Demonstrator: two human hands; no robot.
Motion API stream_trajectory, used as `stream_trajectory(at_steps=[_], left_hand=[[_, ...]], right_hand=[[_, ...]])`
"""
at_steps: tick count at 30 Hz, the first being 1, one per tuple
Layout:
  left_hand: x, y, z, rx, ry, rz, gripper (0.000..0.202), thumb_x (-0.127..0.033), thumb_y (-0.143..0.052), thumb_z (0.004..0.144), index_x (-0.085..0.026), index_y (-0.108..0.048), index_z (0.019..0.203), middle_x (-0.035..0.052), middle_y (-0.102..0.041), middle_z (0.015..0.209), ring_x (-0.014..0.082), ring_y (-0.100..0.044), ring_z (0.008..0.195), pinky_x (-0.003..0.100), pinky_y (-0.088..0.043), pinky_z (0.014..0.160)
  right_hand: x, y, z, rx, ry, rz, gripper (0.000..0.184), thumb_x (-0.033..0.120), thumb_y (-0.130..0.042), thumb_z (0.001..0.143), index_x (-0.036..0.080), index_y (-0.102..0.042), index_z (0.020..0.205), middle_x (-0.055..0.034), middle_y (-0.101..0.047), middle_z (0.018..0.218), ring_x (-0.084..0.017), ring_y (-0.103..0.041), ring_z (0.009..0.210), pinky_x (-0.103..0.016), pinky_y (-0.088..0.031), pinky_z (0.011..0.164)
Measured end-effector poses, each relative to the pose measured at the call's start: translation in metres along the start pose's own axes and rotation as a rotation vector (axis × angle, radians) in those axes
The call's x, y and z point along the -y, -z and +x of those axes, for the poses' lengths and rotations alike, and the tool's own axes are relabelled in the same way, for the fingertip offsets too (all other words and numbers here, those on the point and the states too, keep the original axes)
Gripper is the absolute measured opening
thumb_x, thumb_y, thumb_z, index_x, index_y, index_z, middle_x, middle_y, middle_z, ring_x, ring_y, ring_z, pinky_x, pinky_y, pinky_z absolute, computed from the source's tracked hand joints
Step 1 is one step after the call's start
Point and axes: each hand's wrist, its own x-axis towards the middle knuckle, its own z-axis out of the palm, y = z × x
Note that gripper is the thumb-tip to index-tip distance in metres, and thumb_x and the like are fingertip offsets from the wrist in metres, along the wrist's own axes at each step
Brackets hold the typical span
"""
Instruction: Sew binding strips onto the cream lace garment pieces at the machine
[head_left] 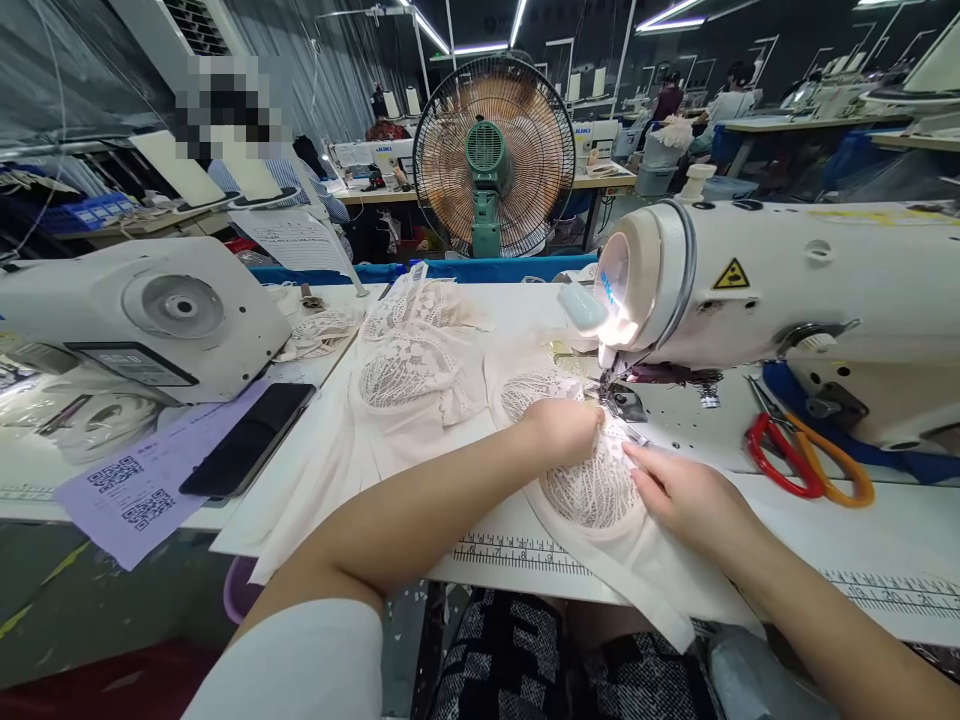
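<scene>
A cream lace bra (592,490) lies partly under the needle area of the white sewing machine (757,285), with a strap hanging over the table's front edge. My left hand (566,430) is closed on the lace just left of the presser foot (611,390), its fingertips partly hidden. At the right edge of the same cup, my right hand (686,495) pinches the fabric between thumb and fingers. A small shiny metal piece (636,435) shows by its fingertips; I cannot make out its kind. Further left lie more cream lace bras (405,370), heaped together.
Scissors (810,455) with red and orange handles lie right of the needle. Leftward are a black phone (251,440), a purple printed sheet (131,490) and another machine (142,310). A large fan (491,150) stands behind the table. A printed ruler (517,552) runs along the front edge.
</scene>
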Motion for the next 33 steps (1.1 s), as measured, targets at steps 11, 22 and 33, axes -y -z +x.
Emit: stream_trajectory(at_steps=[11,22,33], left_hand=[[0.005,-0.001,0.012,-0.014,-0.03,-0.051,0.043,-0.015,-0.045,0.08,-0.022,-0.05,0.122,0.007,-0.06,0.119,0.0242,-0.059,0.1,0.034,-0.051,0.075],[0.018,0.008,0.021,-0.018,0.005,-0.044,0.04,-0.015,-0.049,0.079,-0.025,-0.055,0.117,0.005,-0.061,0.116,0.024,-0.059,0.097,0.035,-0.051,0.075],[0.028,-0.016,-0.032,-0.26,-0.128,0.074,0.061,-0.06,-0.036,0.084,-0.02,-0.046,0.129,0.015,-0.025,0.147,0.034,-0.04,0.122,0.053,-0.038,0.094]], right_hand=[[0.002,0.005,0.007,0.002,0.005,-0.07,0.038,0.023,-0.039,0.083,0.025,-0.066,0.11,-0.0026,-0.073,0.095,-0.021,-0.068,0.075,-0.027,-0.049,0.053],[0.008,0.007,0.017,0.01,-0.001,-0.088,0.037,0.026,-0.037,0.083,0.029,-0.067,0.104,-0.0008,-0.073,0.082,-0.021,-0.066,0.066,-0.027,-0.042,0.048],[-0.002,0.01,-0.01,0.007,0.117,-0.006,0.04,0.033,-0.032,0.087,0.022,-0.068,0.102,-0.0041,-0.072,0.097,-0.022,-0.067,0.077,-0.031,-0.05,0.053]])
